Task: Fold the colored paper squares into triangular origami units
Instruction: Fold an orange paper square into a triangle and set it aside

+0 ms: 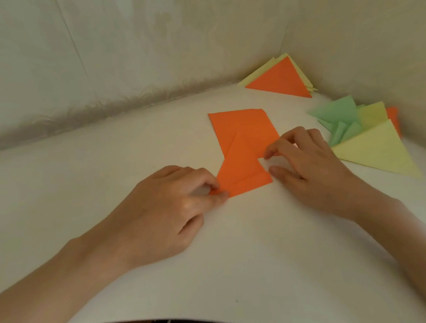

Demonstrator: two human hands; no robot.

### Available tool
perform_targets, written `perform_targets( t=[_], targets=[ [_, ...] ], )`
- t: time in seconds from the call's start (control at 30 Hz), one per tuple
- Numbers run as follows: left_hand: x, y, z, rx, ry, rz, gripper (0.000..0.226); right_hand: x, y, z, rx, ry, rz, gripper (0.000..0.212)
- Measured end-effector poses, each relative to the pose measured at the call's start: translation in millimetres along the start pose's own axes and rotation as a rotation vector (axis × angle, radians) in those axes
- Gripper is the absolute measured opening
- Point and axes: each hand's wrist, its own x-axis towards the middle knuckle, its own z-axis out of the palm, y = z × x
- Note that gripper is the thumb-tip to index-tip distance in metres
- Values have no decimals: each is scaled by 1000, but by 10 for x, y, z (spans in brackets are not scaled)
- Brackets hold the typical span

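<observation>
- The partly folded orange paper [243, 143] lies flat on the desk [106, 182].
- The fingers of your left hand [169, 208] pinch its near left corner.
- The fingers of your right hand [307, 169] curl at its right edge; grip unclear.

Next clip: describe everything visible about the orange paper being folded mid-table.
The orange paper sheet is thin, matte and partly folded: a rectangular far part with diagonal creases, and a flap angled toward the near left. It lies flat on the white table. The left hand pinches its near-left corner; the right hand has fingertips at its right edge, grip unclear.
</observation>
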Motion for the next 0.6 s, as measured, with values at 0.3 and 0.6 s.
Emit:
perform_targets(
  t=[0.3,0.6],
  targets=[
    [12,23,-44,-7,-44,1,42,44,-380,134,112,-78,41,56],
    [-70,-135,-230,-113,93,4,29,26,-205,116,231,-48,-196,31]
  ],
)
